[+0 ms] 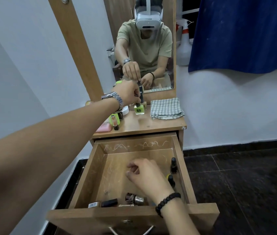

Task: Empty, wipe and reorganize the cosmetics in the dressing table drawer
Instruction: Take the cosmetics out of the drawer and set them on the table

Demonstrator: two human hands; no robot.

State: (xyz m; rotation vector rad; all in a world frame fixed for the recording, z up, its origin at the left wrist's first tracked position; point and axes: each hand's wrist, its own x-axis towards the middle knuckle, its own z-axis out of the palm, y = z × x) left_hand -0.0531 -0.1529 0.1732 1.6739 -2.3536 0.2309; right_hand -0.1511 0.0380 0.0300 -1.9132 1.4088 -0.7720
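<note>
nearest, the left forearm stretches to the counter's (pixel 151 123) back edge, where the left hand (pixel 127 92) has its fingers clamped on a dark bottle (pixel 141 95) above a green bottle (pixel 139 109). emptying looks well along - the drawer (pixel 183 168) keeps two bottles (pixel 173 166) along its right wall and a few pieces at its front edge. right hand (pixel 144 175) hovers inside, fingers loosely curled on nothing. wiping remains - the checked cloth (pixel 166 108) lies folded at the counter's back right corner.

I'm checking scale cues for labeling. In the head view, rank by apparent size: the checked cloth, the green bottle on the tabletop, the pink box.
1. checked cloth, clearly largest.
2. pink box and green bottle: similar; box partly hidden by the left hand's arm, so unranked.
</note>
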